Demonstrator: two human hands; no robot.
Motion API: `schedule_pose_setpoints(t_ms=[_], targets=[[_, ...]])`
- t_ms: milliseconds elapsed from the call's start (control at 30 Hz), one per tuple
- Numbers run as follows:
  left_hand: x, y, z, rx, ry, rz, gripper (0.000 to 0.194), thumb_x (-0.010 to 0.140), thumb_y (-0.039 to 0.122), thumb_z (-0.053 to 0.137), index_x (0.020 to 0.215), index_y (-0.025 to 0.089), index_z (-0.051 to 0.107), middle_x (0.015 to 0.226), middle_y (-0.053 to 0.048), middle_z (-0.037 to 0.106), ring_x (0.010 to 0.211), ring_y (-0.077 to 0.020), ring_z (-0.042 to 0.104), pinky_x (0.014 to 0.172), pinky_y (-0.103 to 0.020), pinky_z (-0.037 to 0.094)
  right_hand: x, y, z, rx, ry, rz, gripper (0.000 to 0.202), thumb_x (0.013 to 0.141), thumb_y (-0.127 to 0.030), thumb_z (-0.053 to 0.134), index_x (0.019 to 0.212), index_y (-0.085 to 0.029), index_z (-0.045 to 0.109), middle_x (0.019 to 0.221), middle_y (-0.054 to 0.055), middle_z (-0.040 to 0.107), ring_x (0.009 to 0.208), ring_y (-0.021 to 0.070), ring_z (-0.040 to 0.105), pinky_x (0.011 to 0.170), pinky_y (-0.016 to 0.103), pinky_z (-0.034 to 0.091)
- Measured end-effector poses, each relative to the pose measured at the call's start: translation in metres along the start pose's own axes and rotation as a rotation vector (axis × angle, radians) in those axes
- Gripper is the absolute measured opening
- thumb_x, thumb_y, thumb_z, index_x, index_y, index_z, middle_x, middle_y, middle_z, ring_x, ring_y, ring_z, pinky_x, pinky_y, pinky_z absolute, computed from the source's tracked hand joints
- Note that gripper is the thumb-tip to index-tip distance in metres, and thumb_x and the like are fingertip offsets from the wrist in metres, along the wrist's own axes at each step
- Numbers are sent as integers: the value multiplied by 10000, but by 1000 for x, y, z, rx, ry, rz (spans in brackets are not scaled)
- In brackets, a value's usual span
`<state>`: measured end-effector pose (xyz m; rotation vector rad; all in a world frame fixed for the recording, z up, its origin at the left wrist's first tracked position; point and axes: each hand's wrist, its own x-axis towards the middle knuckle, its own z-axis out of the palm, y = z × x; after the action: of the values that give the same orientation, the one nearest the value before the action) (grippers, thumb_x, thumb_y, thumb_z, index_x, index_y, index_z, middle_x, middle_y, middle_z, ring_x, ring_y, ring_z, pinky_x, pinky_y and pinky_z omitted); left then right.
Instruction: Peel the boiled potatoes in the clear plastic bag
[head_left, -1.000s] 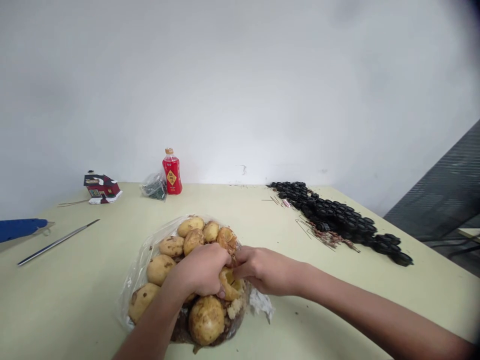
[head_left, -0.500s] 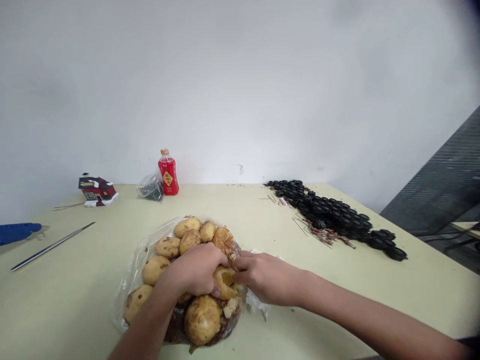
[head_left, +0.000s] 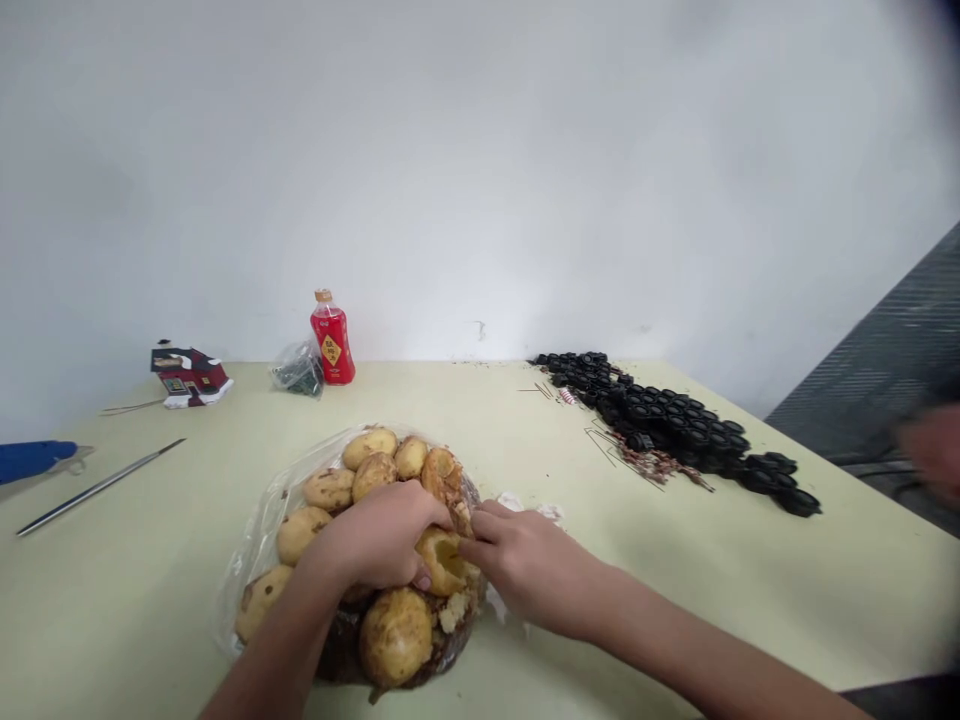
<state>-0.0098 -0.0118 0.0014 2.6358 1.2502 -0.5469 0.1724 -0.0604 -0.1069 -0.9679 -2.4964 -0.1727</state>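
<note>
Ok so 1 clear plastic bag [head_left: 251,560] on the near left part of the table [head_left: 517,425], thin n crinkly, opened out flat-ish around a heap of potato-like lumps [head_left: 396,637]. I count abt 9 w/ the hollow ones, maybe more under the hand. Mostly round or oval, yellowish w/ brown blotches. 2 have openings: the hollow lump [head_left: 430,556] at the heap's right side, smooth-ish rim, and a rougher orange-brown one [head_left: 436,474] on the far side of it. Crumbly pale n brown bits [head_left: 453,612] too.

2 hands. Left hand [head_left: 390,535] is curled over the heap, thumb pressed on the hollow lump, gripping it. Right hand [head_left: 525,560] is bunched w/ fingertips at the lump's right rim; can't tell if anything's pinched in there.

White crumpled scraps [head_left: 551,512] by the right hand, prob paper, count unclear.

Far left: 1 red bottle [head_left: 332,345], 1 small bag of dark green stuff [head_left: 300,375], 1 tiny model house [head_left: 191,378]. Left: 1 blue tool [head_left: 34,460], 1 slim rod [head_left: 101,487]. Right: loads of round black pieces [head_left: 675,425] n thin bent wires [head_left: 609,447], too jumbled to count tbh.
</note>
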Motion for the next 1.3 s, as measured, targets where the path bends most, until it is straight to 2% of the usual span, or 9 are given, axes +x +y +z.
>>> schedule_pose_setpoints(t_ms=[100,200,367,567,733,800,1067,1200,1300], targets=[[-2,2,-1,18,15,8,402,678,294,878,1070,291,790,1071,-28,772,1024,-274,690,841,-322,468,1,-5,22,-31,142,1,145,930,-77,556,965,-131,686,935,94,627,828,211,524,595,320,318],[-2,3,-1,31,24,9,346,665,294,881,998,248,795,1013,-33,774,970,-268,694,794,-316,460,2,-7,34,75,149,26,119,880,-86,587,927,-144,679,886,76,615,816,211,518,611,315,342],[-2,1,-2,-21,28,40,452,640,304,888,1082,299,791,1044,-9,782,1022,-271,694,821,-318,451,-1,-1,28,349,175,12,151,857,-64,539,857,-162,654,906,56,603,855,177,534,706,276,390],[0,2,0,-21,6,-3,422,659,283,887,1067,251,786,1088,-42,779,1042,-280,702,847,-327,480,9,-4,33,304,316,101,145,886,-89,538,898,-146,671,892,73,581,843,193,502,714,289,373],[-1,2,-2,-31,-15,-1,437,661,285,889,1084,275,782,1055,-33,779,1018,-269,706,813,-317,483,7,1,23,527,241,0,210,864,-10,486,778,-137,629,856,57,551,851,165,527,743,261,392],[0,2,-2,-31,-9,5,440,662,294,889,1088,285,782,1045,-30,780,1015,-275,707,814,-325,485,5,4,19,522,187,-8,218,869,-5,483,763,-137,621,855,57,546,858,164,530,750,262,395],[1,2,-1,-27,-4,-11,394,659,297,890,1034,244,780,1073,-47,776,1042,-289,701,848,-339,484,13,-2,30,413,206,29,174,900,-72,510,860,-144,664,954,83,599,915,200,529,788,294,422],[0,2,-2,-44,-7,-6,414,655,306,895,1053,276,786,1043,-22,777,1013,-269,699,809,-314,464,9,4,15,496,137,-40,188,829,-9,490,762,-146,600,894,65,553,880,179,527,781,273,433],[0,2,-2,-37,-4,21,432,668,317,889,1086,282,787,1052,-25,775,1023,-274,695,830,-321,466,7,10,6,530,95,-62,226,841,2,479,799,-153,639,920,67,564,928,181,553,789,261,441]])
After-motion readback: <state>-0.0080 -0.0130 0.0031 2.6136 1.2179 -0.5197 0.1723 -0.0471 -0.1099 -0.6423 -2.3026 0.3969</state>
